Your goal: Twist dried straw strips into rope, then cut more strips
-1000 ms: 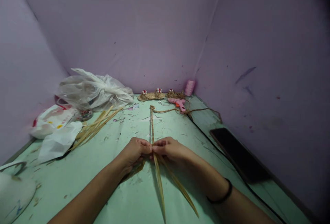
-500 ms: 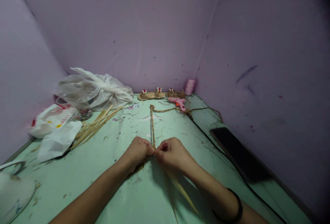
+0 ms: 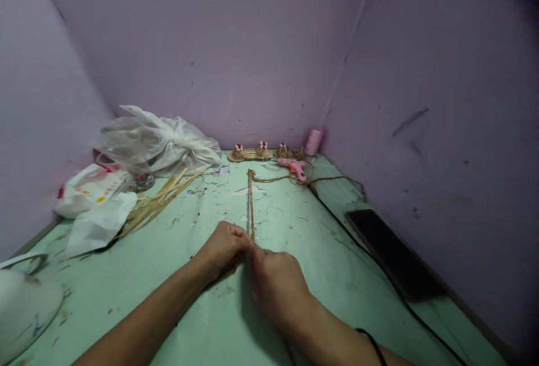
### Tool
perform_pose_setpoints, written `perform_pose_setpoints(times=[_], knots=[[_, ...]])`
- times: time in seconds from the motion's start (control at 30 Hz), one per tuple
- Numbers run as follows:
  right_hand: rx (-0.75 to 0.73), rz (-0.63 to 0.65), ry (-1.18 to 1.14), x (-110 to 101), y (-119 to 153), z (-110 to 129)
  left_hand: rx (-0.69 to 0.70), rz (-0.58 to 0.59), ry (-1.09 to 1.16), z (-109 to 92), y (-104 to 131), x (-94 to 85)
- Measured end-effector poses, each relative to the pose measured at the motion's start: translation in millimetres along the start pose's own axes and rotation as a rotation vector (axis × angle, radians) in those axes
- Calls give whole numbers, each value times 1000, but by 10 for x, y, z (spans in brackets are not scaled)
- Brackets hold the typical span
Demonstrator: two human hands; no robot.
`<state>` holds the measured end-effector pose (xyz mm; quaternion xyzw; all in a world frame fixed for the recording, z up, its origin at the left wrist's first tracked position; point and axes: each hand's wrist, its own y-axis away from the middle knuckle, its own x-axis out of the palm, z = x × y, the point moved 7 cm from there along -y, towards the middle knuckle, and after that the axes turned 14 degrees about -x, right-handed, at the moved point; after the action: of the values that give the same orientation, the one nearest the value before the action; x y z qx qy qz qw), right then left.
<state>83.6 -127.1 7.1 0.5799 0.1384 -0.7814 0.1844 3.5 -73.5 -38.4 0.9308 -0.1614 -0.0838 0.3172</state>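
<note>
A thin braided straw cord (image 3: 251,209) runs straight from a knotted point far up the table down to my fingers. My left hand (image 3: 229,245) is closed, its thumb and fingertip pinching the cord's near end. Right against it, my right hand (image 3: 278,282) is closed too, back of the hand turned up, fingertips at the same spot on the cord. What lies inside the right fingers is mostly hidden. Another stretch of cord (image 3: 269,179) leads from the knotted point to the right, past a pink glue gun (image 3: 295,167).
Loose straw strips (image 3: 158,203) lie left, beside a white plastic bag (image 3: 168,141) and a smaller packet (image 3: 92,186). Woven slippers (image 3: 250,155) and a pink thread spool (image 3: 314,141) stand at the wall. On the right are a phone (image 3: 391,254) and a black cable (image 3: 357,248).
My right hand has turned over, back upward, and moved slightly down toward me. The pale straw strands hanging below it no longer show. My left hand keeps its pinch.
</note>
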Motion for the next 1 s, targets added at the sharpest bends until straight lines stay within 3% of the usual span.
perform_pose_setpoints(times=[0.13,0.27,0.33,0.4,0.47,0.63,0.8,0.9,1.0], knots=[[95,-135,-165,-153,-21,-258,-1,-1,19,12,-10,-10],[198,-337,-718,-115,-132,-548,0,39,31,-14,17,18],[252,-270,-1118,86,-203,-536,10,62,39,-26,23,32],[288,-140,-1370,270,-242,-436,21,85,32,-30,22,46],[291,-106,-1364,343,-258,-405,33,93,-17,-30,17,50],[291,-235,-1135,328,-278,-548,95,-10,-277,-84,47,-3],[309,-255,-1272,347,-267,-533,151,-204,-663,-273,212,-68],[312,-285,-1347,318,-245,-491,129,-324,-776,-337,350,-85],[372,-289,-1416,320,-209,-460,183,-443,-827,-330,502,22]])
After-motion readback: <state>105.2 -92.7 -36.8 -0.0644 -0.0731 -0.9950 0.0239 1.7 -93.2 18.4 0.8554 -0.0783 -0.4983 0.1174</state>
